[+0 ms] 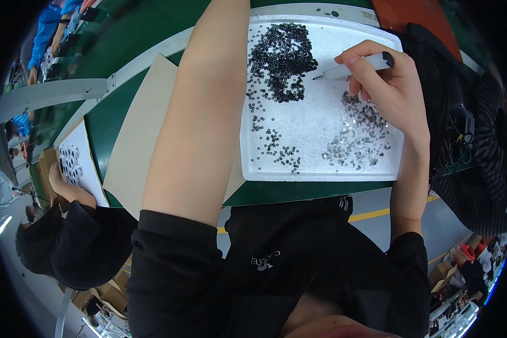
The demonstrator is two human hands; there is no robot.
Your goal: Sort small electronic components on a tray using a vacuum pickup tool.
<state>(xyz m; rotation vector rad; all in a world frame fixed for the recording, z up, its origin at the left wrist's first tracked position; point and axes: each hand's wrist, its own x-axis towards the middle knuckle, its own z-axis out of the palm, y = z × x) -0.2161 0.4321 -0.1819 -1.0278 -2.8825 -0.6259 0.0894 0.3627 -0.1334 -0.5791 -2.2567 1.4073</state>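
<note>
My right hand (397, 84) is closed round a whitish-grey pen-shaped tool (338, 71) with a thin dark tip. The tip points left, over the white foam tray (315, 177), beside a dense patch of small black rings (284, 56). More black rings lie scattered down the tray's left side. Under and below my right hand, translucent greyish rings (357, 138) are spread loosely. My left forearm (203, 112) reaches far forward along the tray's left edge and hides part of it; the hand itself is beyond the upper edge of the picture.
A beige board (138, 135) lies on the green table (129, 84) under my left arm. At the left, another person (79, 236) has a hand by a white sheet with dark pieces (76, 163). A black bag (434, 84) and a striped dark cloth (479, 197) are at the right.
</note>
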